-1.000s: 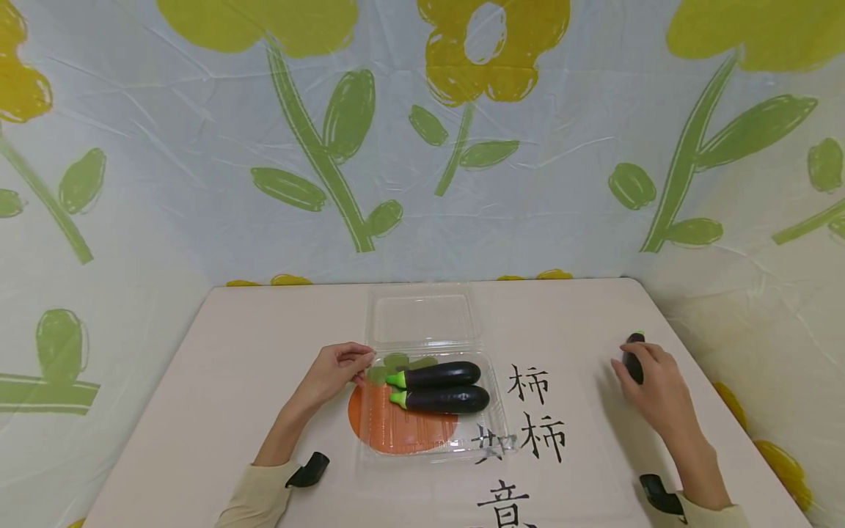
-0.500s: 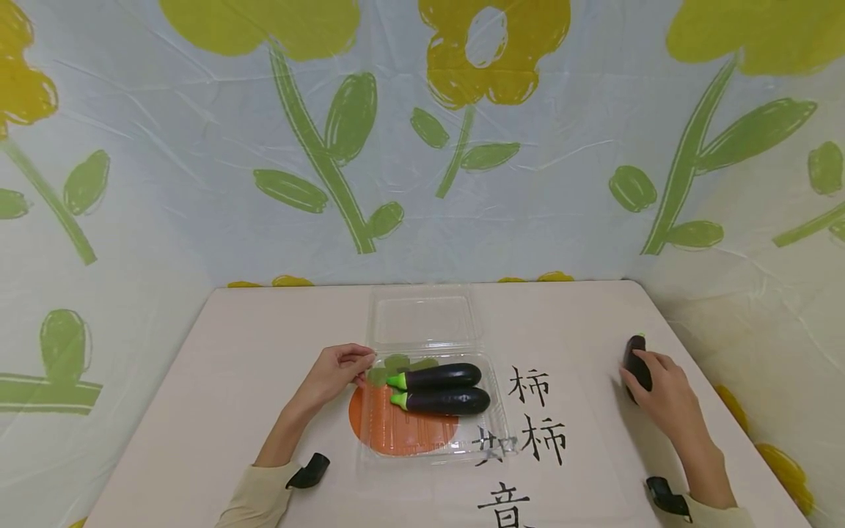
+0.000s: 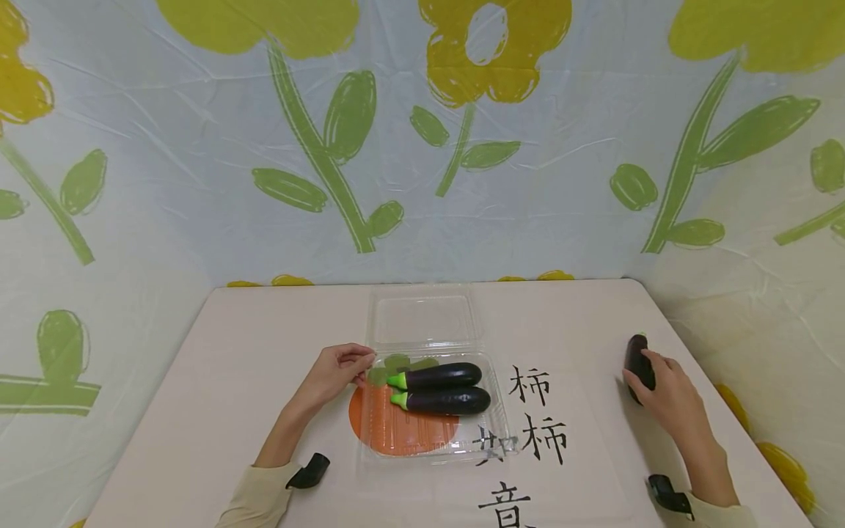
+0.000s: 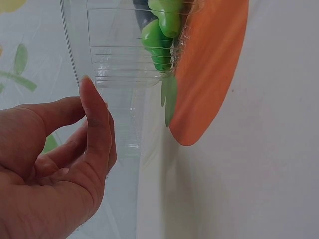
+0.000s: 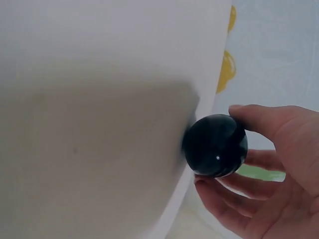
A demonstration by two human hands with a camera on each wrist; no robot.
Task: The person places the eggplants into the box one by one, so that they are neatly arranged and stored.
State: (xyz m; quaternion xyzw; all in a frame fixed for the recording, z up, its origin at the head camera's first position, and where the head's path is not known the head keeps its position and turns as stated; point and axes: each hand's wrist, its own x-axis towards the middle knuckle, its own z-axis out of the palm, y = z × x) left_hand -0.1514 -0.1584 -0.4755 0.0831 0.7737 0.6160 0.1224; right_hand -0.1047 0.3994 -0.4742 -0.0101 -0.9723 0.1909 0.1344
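A clear plastic clamshell box [image 3: 432, 440] lies with its lid [image 3: 422, 319] folded back on the table. Two eggplants, the rear one [image 3: 442, 375] and the front one [image 3: 449, 400], rest side by side in it, green stems pointing left. My left hand [image 3: 337, 372] pinches the box's left rim near the hinge between thumb and fingertips. On the far right my right hand [image 3: 672, 396] holds a third eggplant [image 3: 637, 363] at or close to the table surface. The right wrist view shows that eggplant [image 5: 214, 147] end-on, thumb on one side, fingers on the other.
The pale table [image 3: 264, 323] bears a printed orange shape [image 3: 355, 414] and black characters [image 3: 544, 438]. Its right edge runs close to my right hand. Flower-printed cloth [image 3: 528, 220] hangs behind and at both sides.
My right hand and its eggplant have shifted slightly right and toward me. The left hand, the box and the two eggplants inside stay in place.
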